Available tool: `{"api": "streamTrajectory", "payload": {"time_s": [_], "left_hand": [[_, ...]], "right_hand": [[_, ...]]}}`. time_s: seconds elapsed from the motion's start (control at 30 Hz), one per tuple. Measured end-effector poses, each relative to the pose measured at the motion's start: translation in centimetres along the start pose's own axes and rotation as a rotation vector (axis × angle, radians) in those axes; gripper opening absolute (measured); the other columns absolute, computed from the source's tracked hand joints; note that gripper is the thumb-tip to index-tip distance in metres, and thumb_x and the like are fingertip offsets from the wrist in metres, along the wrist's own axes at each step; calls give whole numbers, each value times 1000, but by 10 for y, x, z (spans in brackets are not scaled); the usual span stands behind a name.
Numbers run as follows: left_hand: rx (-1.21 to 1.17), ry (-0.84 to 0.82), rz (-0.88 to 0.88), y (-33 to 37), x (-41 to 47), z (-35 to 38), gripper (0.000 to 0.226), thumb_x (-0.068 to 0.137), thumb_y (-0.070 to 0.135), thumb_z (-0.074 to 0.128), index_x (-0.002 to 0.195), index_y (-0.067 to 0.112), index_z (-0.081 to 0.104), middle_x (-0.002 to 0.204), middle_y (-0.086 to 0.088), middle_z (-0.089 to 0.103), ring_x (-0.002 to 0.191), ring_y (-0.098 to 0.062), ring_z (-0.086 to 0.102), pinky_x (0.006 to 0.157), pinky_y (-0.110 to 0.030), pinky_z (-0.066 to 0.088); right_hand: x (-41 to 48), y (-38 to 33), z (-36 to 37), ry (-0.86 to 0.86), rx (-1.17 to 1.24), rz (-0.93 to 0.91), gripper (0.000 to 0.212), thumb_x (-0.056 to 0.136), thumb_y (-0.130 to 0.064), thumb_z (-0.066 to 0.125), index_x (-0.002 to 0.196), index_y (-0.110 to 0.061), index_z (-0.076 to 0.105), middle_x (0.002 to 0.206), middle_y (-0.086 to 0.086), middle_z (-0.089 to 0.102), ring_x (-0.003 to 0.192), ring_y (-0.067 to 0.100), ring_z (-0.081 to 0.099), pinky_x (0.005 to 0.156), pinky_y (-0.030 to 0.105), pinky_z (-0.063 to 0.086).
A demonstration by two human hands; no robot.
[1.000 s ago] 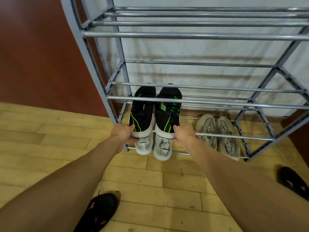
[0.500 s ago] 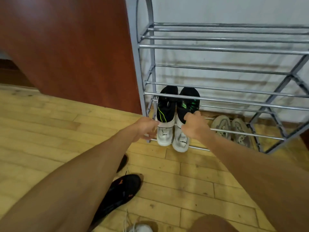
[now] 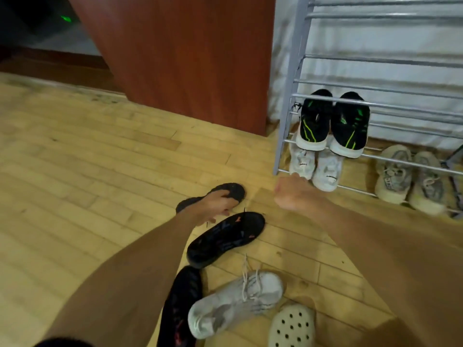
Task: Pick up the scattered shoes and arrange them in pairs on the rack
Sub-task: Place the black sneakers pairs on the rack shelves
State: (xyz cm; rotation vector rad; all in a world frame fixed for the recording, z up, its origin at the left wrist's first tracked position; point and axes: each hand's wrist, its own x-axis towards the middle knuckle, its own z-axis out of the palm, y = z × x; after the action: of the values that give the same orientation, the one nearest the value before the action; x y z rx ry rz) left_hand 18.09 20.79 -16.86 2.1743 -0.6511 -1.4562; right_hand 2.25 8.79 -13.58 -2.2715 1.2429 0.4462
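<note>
My left hand (image 3: 213,205) is down on the floor, its fingers curled over a black shoe (image 3: 231,190) that lies in front of the rack. My right hand (image 3: 293,194) hovers near the rack's bottom left corner, loosely curled and holding nothing. The grey metal rack (image 3: 288,101) holds a black-and-green pair (image 3: 333,123) on its second shelf. Below it are a white pair (image 3: 315,164) and a beige pair (image 3: 411,179). On the floor lie a black shoe with red marks (image 3: 225,239), another black shoe (image 3: 180,309), a white-grey sneaker (image 3: 235,301) and a cream clog (image 3: 292,326).
A red-brown wooden panel (image 3: 180,58) stands to the left of the rack. A white cloth (image 3: 375,41) hangs behind the shelves. The upper shelves carry no shoes. Bare wooden floor (image 3: 75,171) stretches to the left.
Both hands have left the black-and-green pair on the shelf. My left hand dropped onto a black shoe on the floor, my right hand pulled back, and the view swung down and left.
</note>
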Motion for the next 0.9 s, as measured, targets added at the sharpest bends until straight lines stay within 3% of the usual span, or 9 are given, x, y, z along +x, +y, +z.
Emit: {"api": "streamTrajectory", "payload": {"time_s": [0.1,0.23,0.33,0.43,0.53,0.6,0.7,0.83,0.9], "left_hand": [[-10,72,-70,-57,16,8,60,93,26,53,147,15,31,130,-8,52,114,-23,54,90,-31,40],[161,231,-168,-115,37,12,38,98,21,39,130,4,51,132,-19,54,119,-33,53,98,-39,45],[173,296,-224,-134,49,17,35,98,21,36,130,11,46,125,-22,57,105,-36,58,79,-37,48],[174,290,-280,-137,59,21,45,93,19,46,137,10,37,128,-22,54,111,-37,56,78,-35,43],[174,290,-328,-137,64,15,44,87,19,60,126,0,52,121,-18,59,111,-34,58,85,-39,50],[84,240,-372,-140,64,9,34,81,18,70,109,-1,65,112,-16,64,103,-31,61,83,-40,55],[-35,137,-420,-137,52,6,21,77,10,74,96,3,68,99,-12,63,89,-24,59,79,-37,54],[71,4,-330,-118,29,7,33,78,2,72,110,-1,68,107,-19,69,92,-28,66,81,-39,59],[119,25,-227,-102,19,12,35,77,2,73,111,-1,69,109,-19,68,95,-30,67,75,-38,61]], "right_hand": [[8,-9,34,-76,79,-17,38,91,-20,44,126,-10,55,138,17,41,126,35,42,104,38,41],[24,-11,76,-171,151,-13,37,88,-17,49,125,-10,56,136,13,48,122,30,47,100,38,45],[32,-8,93,-209,181,-8,38,91,-15,49,128,-6,57,138,15,50,125,30,50,101,35,46],[38,0,104,-217,202,-13,35,93,-13,49,122,3,61,124,19,61,116,33,57,97,38,49],[41,15,111,-249,203,-20,25,91,-14,51,98,5,65,103,20,65,107,35,61,81,34,46],[42,25,114,-254,215,-8,26,90,-17,52,100,2,67,104,17,67,102,32,62,79,34,47],[38,32,104,-274,187,6,30,92,-20,50,108,-2,67,113,15,68,108,31,62,88,36,49],[25,37,78,-268,124,21,29,92,-12,45,113,-6,64,119,10,64,109,27,59,87,32,49],[14,41,60,-270,63,6,19,93,-11,44,93,-9,63,104,7,61,100,26,58,72,27,46]]}}
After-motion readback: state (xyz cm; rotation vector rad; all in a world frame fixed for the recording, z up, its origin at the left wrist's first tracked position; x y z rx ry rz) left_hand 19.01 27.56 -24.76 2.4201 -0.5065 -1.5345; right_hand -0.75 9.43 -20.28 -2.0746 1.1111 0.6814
